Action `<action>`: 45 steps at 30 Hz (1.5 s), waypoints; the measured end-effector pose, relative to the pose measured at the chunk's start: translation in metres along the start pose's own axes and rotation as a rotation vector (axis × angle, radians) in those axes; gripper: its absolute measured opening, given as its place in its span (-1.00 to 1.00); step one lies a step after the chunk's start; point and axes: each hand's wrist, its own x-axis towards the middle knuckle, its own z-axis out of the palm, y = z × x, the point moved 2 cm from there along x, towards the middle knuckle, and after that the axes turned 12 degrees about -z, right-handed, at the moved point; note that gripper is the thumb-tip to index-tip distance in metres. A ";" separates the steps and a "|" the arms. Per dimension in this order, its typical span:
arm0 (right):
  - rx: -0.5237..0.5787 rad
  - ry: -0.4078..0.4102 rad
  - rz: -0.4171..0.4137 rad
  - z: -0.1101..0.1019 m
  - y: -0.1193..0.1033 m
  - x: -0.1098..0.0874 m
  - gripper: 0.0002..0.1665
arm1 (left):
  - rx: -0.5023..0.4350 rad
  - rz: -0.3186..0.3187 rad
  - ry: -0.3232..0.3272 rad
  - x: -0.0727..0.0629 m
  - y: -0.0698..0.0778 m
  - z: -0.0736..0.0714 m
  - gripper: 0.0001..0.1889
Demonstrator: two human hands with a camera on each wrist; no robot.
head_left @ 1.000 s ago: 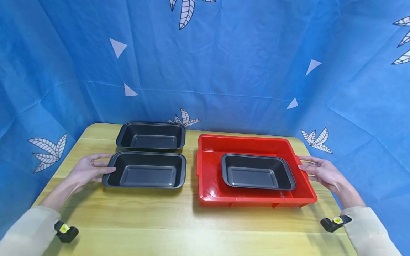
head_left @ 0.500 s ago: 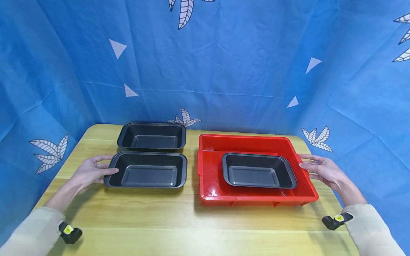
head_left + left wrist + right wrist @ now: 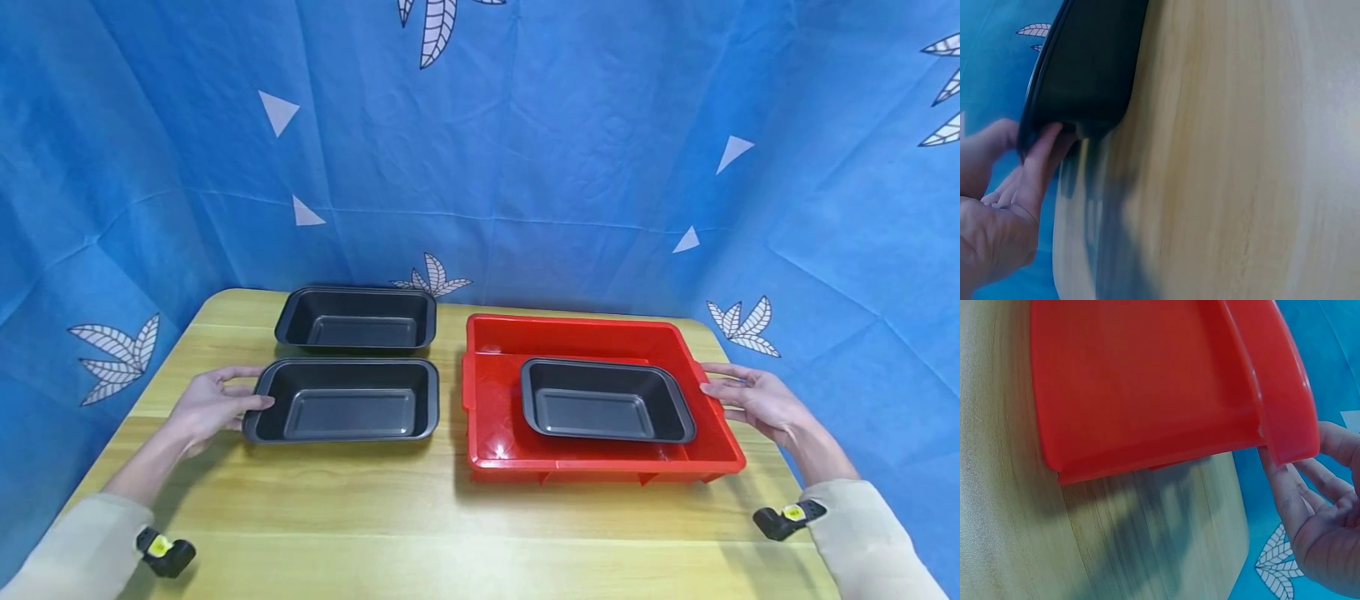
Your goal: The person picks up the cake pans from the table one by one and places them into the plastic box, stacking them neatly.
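Two dark grey loaf pans lie at the left, one behind the other. My left hand (image 3: 210, 408) holds the left end of the front loaf pan (image 3: 348, 414), thumb over the rim and fingers beneath. In the left wrist view, those fingers (image 3: 1038, 165) go under the rim of the loaf pan (image 3: 1088, 69). At the right is a red plastic bin (image 3: 592, 467) with a third loaf pan (image 3: 596, 412) inside. My right hand (image 3: 761, 404) grips the bin's right edge. The right wrist view shows fingers (image 3: 1285, 494) under the overhanging lip of the bin (image 3: 1291, 406).
Just behind the front pan stands the back loaf pan (image 3: 363, 329). All sit on a pale wooden table (image 3: 480, 542). A gap of bare wood separates the left pans from the bin. A blue printed cloth (image 3: 525, 150) hangs close behind the table and along both sides.
The left forearm has shifted slightly to the right. Both hands keep their holds, and the pans and bin stay almost where they were.
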 end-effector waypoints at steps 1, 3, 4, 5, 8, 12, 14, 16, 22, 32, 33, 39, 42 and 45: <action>-0.001 0.001 0.000 0.000 0.000 0.000 -0.24 | -0.003 0.001 0.003 -0.001 0.000 0.000 -0.21; 0.002 0.005 0.000 -0.001 0.000 -0.001 -0.30 | -0.009 0.006 0.009 -0.004 0.000 0.000 -0.21; 0.003 0.005 -0.003 -0.001 -0.001 -0.001 -0.31 | -0.010 0.007 0.014 -0.005 0.000 0.000 -0.20; 0.002 0.001 -0.008 -0.001 -0.001 -0.001 -0.30 | -0.014 0.008 0.017 -0.006 0.000 0.000 -0.20; 0.004 0.000 -0.009 -0.001 -0.001 -0.001 -0.29 | -0.025 0.013 0.028 -0.010 0.001 0.000 -0.20; 0.004 0.005 -0.003 -0.001 -0.002 -0.002 -0.41 | -0.022 0.018 0.038 -0.014 0.000 0.000 -0.22; 0.006 0.007 -0.002 -0.001 -0.002 -0.002 -0.47 | -0.015 0.017 0.040 -0.016 0.000 -0.001 -0.22; 0.008 0.007 -0.004 0.000 -0.002 -0.003 -0.49 | -0.014 0.016 0.040 -0.017 0.000 -0.002 -0.22; 0.006 -0.001 -0.003 0.000 -0.002 -0.001 -0.39 | -0.041 0.022 0.036 -0.025 0.008 -0.005 -0.17; -0.042 -0.009 0.004 0.000 -0.003 -0.001 -0.05 | -0.006 0.009 0.076 -0.039 0.026 -0.003 -0.18; -0.042 -0.012 -0.001 0.000 -0.003 -0.001 -0.05 | -0.015 0.011 0.072 -0.040 0.028 -0.003 -0.18; -0.039 -0.007 -0.007 0.000 -0.003 -0.002 -0.12 | -0.040 0.006 0.067 -0.046 0.041 0.000 -0.18; -0.030 -0.006 -0.011 0.000 -0.002 -0.002 -0.16 | -0.045 0.008 0.059 -0.048 0.048 0.000 -0.19; -0.026 -0.006 -0.012 0.000 -0.003 -0.002 -0.19 | -0.054 0.033 0.058 -0.048 0.056 0.001 -0.17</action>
